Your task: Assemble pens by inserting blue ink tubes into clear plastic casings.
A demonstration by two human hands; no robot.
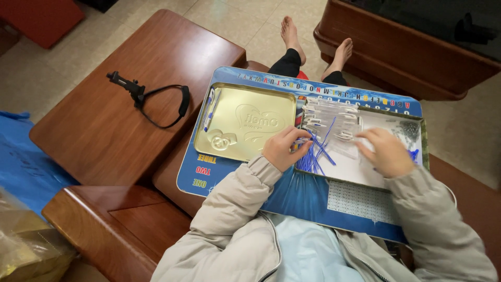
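A blue lap board (292,198) lies across my knees. On it sits a shallow tin box (417,125) holding several thin blue sticks (315,154), small white clips (326,117) and clear plastic bags. My left hand (282,147) rests at the box's left edge, fingers pinched on a small piece beside the blue sticks. My right hand (386,152) lies inside the box over the clear bags, fingers curled down; what it grips is hidden. A gold tin lid (245,122) lies upside down left of the box.
Two pens (210,107) lie along the lid's left edge. A black phone holder with a loop (156,99) sits on the wooden side table (130,78). A dark wooden table (407,47) stands beyond my bare feet. Blue cloth (26,167) lies at left.
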